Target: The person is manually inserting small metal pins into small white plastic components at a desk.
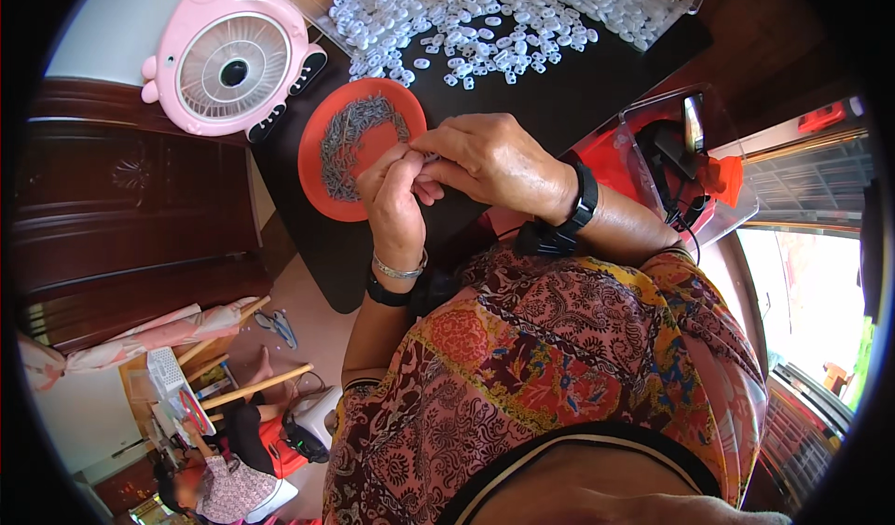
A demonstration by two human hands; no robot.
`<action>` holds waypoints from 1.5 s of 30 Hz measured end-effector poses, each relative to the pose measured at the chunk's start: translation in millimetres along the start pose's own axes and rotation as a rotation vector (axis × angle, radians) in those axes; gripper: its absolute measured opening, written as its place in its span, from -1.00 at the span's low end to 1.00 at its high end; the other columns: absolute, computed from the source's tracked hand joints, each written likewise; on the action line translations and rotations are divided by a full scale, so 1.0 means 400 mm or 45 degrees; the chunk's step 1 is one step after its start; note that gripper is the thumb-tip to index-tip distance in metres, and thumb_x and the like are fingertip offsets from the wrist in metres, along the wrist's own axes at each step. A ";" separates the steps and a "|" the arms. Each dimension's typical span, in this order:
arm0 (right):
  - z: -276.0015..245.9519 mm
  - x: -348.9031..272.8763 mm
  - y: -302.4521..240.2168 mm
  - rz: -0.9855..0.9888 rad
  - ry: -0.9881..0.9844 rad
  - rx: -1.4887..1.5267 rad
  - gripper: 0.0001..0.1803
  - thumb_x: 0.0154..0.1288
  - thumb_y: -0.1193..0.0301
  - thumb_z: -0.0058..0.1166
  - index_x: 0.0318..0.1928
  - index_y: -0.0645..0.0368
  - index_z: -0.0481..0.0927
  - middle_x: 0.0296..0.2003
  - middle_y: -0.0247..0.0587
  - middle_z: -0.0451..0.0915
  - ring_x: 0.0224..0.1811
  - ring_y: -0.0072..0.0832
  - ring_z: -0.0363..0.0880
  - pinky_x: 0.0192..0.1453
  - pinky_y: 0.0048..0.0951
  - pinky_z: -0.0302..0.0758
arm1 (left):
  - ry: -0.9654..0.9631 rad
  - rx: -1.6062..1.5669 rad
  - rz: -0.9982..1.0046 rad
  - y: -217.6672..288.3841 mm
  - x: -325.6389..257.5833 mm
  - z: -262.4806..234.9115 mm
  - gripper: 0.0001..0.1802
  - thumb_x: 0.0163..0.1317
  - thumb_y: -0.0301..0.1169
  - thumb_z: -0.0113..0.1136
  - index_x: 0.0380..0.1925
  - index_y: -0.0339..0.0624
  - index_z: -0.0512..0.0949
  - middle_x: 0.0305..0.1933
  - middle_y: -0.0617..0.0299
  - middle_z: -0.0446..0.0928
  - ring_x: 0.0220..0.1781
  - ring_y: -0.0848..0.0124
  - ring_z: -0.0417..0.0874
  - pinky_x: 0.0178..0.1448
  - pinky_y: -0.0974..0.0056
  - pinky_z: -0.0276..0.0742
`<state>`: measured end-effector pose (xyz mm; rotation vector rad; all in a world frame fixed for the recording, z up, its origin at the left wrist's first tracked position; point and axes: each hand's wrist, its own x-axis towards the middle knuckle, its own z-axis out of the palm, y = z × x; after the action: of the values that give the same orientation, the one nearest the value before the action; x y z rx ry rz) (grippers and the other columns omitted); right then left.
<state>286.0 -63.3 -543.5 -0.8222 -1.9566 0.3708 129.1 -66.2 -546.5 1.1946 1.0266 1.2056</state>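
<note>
Both hands, left hand [396, 203] and right hand [489, 161], pinch one small piece together over the orange dish [317, 166] of pins (likely mid-assembly), so next probably calls for fine alignment.

A black table [559, 105] bears an orange plate [322, 194] and white plastic pieces [485, 21].

Glossy plastic dish [328, 203]; dull metal pins [354, 133].

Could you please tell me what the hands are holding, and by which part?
Both hands pinch something tiny between their fingertips beside the orange plate; what it is cannot be told.
</note>
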 end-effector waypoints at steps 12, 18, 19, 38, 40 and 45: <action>0.021 0.004 0.013 -0.022 -0.111 -0.148 -0.77 0.08 0.37 0.24 -0.26 0.18 0.57 -0.52 -0.21 0.55 -0.49 -0.28 0.58 -0.41 -0.35 0.52 | 0.020 0.018 0.000 -0.024 -0.009 -0.024 -0.72 0.27 -0.38 -0.06 -0.58 -0.25 0.47 -0.68 0.36 0.35 -0.68 0.61 0.31 -0.59 0.49 0.15; -0.179 0.112 0.136 -0.078 0.277 -0.593 -0.87 0.15 0.45 0.21 -0.26 0.16 0.64 -0.38 -0.15 0.65 -0.44 -0.28 0.64 -0.35 -0.37 0.57 | -0.034 0.026 0.094 0.000 0.007 -0.043 -0.70 0.31 -0.33 -0.09 -0.50 -0.27 0.53 -0.66 0.37 0.33 -0.65 0.62 0.31 -0.56 0.50 0.12; -0.238 0.146 0.163 0.017 0.392 -0.777 -0.85 0.18 0.37 0.20 -0.27 0.16 0.65 -0.41 -0.11 0.65 -0.45 -0.27 0.64 -0.37 -0.37 0.55 | -0.008 0.001 0.073 0.001 0.008 -0.047 -0.69 0.31 -0.32 -0.09 -0.49 -0.27 0.53 -0.66 0.37 0.34 -0.65 0.62 0.31 -0.56 0.50 0.13; -0.144 0.094 0.255 0.280 -0.542 -0.624 -0.82 0.10 0.31 0.15 -0.32 0.11 0.64 -0.40 -0.21 0.60 -0.29 -0.27 0.60 -0.18 -0.29 0.50 | -0.057 -0.157 0.030 -0.022 0.014 -0.063 -0.70 0.28 -0.33 -0.07 -0.51 -0.26 0.54 -0.67 0.37 0.34 -0.67 0.61 0.31 -0.58 0.51 0.12; -0.118 0.088 0.253 0.262 -0.615 -0.523 -0.82 0.09 0.30 0.15 -0.32 0.11 0.63 -0.38 -0.22 0.59 -0.27 -0.27 0.59 -0.17 -0.27 0.49 | -0.066 -0.162 0.028 -0.025 0.015 -0.063 -0.70 0.28 -0.33 -0.07 -0.51 -0.26 0.55 -0.67 0.37 0.34 -0.67 0.61 0.31 -0.58 0.51 0.11; -0.067 0.088 0.272 0.192 -0.681 -0.659 -0.82 0.11 0.30 0.14 -0.31 0.10 0.62 -0.35 -0.22 0.60 -0.23 -0.26 0.60 -0.14 -0.26 0.51 | -0.065 -0.170 0.004 -0.025 0.011 -0.062 -0.70 0.28 -0.34 -0.08 -0.51 -0.25 0.55 -0.67 0.38 0.34 -0.67 0.62 0.31 -0.58 0.52 0.10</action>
<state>340.4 37.8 -567.8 -1.3072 -2.5499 0.1775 106.2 -58.8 -559.2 1.1175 0.8927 1.2202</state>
